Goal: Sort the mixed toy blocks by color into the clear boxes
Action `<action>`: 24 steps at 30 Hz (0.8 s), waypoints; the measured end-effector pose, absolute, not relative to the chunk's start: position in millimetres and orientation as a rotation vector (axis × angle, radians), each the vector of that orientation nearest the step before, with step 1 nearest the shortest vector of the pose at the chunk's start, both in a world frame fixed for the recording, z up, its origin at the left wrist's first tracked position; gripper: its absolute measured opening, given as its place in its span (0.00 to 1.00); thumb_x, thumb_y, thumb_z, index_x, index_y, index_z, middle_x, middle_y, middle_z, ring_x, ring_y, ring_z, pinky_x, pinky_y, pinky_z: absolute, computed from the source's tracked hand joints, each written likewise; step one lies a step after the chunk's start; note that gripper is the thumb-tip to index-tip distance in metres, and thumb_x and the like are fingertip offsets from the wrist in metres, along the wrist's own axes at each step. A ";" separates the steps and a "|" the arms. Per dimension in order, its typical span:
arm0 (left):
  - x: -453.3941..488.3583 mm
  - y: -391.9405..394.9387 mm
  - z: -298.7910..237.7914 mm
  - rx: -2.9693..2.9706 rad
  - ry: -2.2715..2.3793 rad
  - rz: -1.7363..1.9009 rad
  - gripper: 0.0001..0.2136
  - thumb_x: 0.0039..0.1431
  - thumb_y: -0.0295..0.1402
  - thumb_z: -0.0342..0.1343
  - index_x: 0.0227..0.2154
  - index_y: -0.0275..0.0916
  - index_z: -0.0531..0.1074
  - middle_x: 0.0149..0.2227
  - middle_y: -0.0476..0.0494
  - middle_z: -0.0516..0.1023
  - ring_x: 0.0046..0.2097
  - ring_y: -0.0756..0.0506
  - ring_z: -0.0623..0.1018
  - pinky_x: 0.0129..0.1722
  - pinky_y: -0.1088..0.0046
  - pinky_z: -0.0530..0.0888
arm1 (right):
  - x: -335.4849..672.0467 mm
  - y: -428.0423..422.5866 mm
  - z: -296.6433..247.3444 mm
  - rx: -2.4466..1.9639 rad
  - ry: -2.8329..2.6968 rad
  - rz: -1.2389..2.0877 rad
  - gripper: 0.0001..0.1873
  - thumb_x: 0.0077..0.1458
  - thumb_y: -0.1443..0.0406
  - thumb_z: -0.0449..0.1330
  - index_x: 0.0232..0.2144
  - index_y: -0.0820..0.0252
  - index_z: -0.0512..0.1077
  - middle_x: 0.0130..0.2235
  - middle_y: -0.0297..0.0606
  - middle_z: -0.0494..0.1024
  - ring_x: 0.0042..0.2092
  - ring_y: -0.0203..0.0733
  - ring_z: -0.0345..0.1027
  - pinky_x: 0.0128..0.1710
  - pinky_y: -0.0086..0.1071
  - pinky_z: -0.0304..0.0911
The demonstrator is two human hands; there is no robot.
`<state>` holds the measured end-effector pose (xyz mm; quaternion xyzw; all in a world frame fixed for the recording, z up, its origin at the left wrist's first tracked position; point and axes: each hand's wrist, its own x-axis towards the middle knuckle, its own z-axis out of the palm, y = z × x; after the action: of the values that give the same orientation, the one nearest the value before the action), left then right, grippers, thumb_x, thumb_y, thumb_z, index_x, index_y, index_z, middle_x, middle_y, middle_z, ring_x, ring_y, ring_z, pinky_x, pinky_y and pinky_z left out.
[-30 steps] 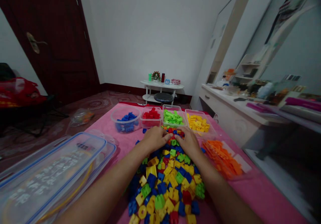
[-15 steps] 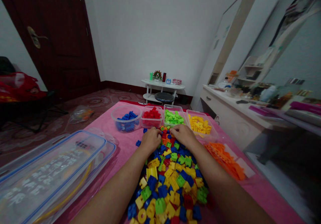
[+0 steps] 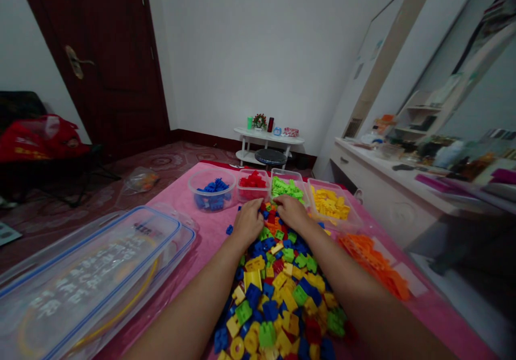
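Observation:
A long pile of mixed building blocks (image 3: 278,295) in yellow, blue, green, red and orange lies between my forearms. At the pile's far left edge is my left hand (image 3: 249,221), its fingers curled down toward the blocks. My right hand (image 3: 292,210) bends over the far right part, just in front of the tub of green blocks (image 3: 287,189); the fingertips are partly hidden. Whatever either hand grips is too small to make out. Blue blocks fill part of a round tub (image 3: 193,191), beside a tub of red blocks (image 3: 253,186) and a tub of yellow blocks (image 3: 329,205).
Orange pieces (image 3: 374,263) lie at the right of the pink-covered table (image 3: 193,263). A large clear box with a blue-rimmed lid (image 3: 100,274) takes up the left side. Beyond are a white stand (image 3: 268,134), a black stool (image 3: 270,157) and a cluttered dresser (image 3: 387,182).
The view has turned slightly left, so the scene sits farther right. Relative to the tubs, my right hand has moved a little left; my left hand stays near the same spot.

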<state>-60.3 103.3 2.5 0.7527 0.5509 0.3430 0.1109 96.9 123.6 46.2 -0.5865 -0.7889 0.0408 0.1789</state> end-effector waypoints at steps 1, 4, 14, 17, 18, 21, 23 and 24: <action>-59.4 104.1 0.1 2.217 1.597 0.998 0.24 0.54 0.25 0.45 0.55 0.35 0.65 0.57 0.42 0.69 0.58 0.46 0.67 0.60 0.69 0.60 | 95.2 123.4 44.1 -1.654 -2.241 0.118 0.19 0.48 0.73 0.50 0.40 0.58 0.76 0.45 0.42 0.77 0.48 0.44 0.68 0.47 0.32 0.58; -57.9 104.7 -4.4 2.213 1.576 0.955 0.23 0.55 0.26 0.44 0.55 0.36 0.65 0.56 0.41 0.69 0.57 0.46 0.68 0.57 0.69 0.63 | 90.7 121.3 36.7 -1.641 -2.274 0.134 0.19 0.48 0.72 0.52 0.41 0.57 0.75 0.45 0.40 0.77 0.47 0.42 0.68 0.46 0.31 0.58; -67.2 90.4 19.7 2.119 1.942 0.974 0.16 0.57 0.28 0.44 0.42 0.41 0.75 0.42 0.41 0.77 0.48 0.42 0.72 0.50 0.65 0.67 | 87.0 126.8 36.6 -1.704 -2.164 0.113 0.17 0.55 0.65 0.47 0.26 0.61 0.75 0.33 0.42 0.78 0.37 0.42 0.70 0.37 0.30 0.57; -70.6 89.9 19.5 2.084 2.120 0.966 0.16 0.56 0.30 0.46 0.45 0.40 0.74 0.45 0.38 0.75 0.50 0.39 0.70 0.52 0.60 0.64 | 78.3 132.5 32.3 -1.615 -2.200 0.165 0.14 0.51 0.67 0.51 0.34 0.60 0.76 0.39 0.41 0.78 0.42 0.41 0.69 0.42 0.29 0.57; -71.2 91.0 17.8 2.065 2.141 0.944 0.17 0.56 0.31 0.46 0.47 0.39 0.72 0.46 0.37 0.75 0.51 0.39 0.70 0.52 0.60 0.64 | 75.8 134.5 29.8 -1.592 -2.210 0.188 0.14 0.50 0.68 0.52 0.36 0.60 0.76 0.41 0.40 0.78 0.44 0.41 0.69 0.43 0.29 0.58; -71.7 96.5 10.6 2.034 2.065 0.864 0.20 0.56 0.30 0.44 0.52 0.36 0.68 0.48 0.35 0.74 0.52 0.40 0.71 0.52 0.63 0.65 | 71.8 140.0 22.6 -1.560 -2.216 0.257 0.15 0.48 0.68 0.53 0.38 0.61 0.75 0.41 0.40 0.78 0.43 0.42 0.69 0.44 0.29 0.59; -71.3 99.9 6.2 2.047 1.991 0.857 0.21 0.57 0.29 0.43 0.53 0.35 0.66 0.50 0.34 0.73 0.53 0.41 0.71 0.52 0.65 0.66 | 71.8 142.2 20.0 -1.546 -2.213 0.298 0.16 0.49 0.68 0.53 0.39 0.60 0.75 0.41 0.39 0.78 0.42 0.41 0.70 0.43 0.29 0.59; -71.1 101.0 4.7 2.054 1.971 0.865 0.22 0.56 0.28 0.43 0.54 0.34 0.66 0.52 0.35 0.72 0.54 0.42 0.70 0.53 0.66 0.66 | 72.2 142.9 19.6 -1.540 -2.213 0.317 0.16 0.49 0.68 0.53 0.40 0.60 0.75 0.40 0.39 0.79 0.42 0.40 0.70 0.43 0.29 0.59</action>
<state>-71.1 101.0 4.7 0.6881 0.6601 0.2897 0.0830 72.2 142.9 19.6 -0.5544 -0.7967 0.1142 0.2119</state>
